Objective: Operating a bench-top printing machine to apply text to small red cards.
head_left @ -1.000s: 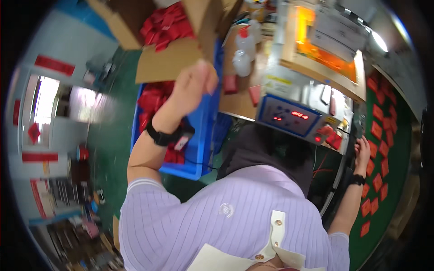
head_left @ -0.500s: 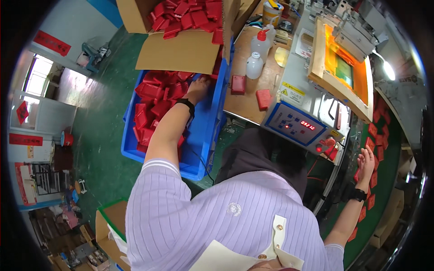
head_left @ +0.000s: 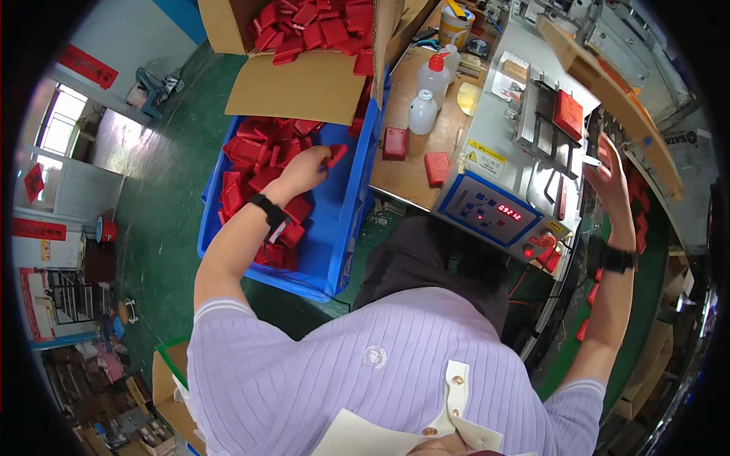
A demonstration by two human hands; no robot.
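My left hand [head_left: 306,172] is over the blue bin [head_left: 333,258], its fingers closed on a red plastic case [head_left: 335,155]. Below and to the left of it lie many loose red cases [head_left: 251,152], heaped in the bin. My right hand [head_left: 604,173] is up beside the printing machine [head_left: 494,205], fingers apart, near the right side of its metal fixture [head_left: 541,125]. On that fixture sits another red case [head_left: 568,115], close to my right fingertips but apart from them. The wooden screen frame [head_left: 616,91] stands tilted up above the fixture.
A cardboard box [head_left: 296,87] full of red cases stands behind the bin. On the wooden bench are two red cases [head_left: 436,169], a white bottle [head_left: 423,112], a red-capped bottle [head_left: 433,80] and a tin [head_left: 456,29]. A green conveyor belt [head_left: 646,281] with red cases runs at the right.
My left hand has lifted a red case out of the heap. My right hand has moved from over the belt up to the fixture. The screen frame has risen, uncovering the case on the fixture.
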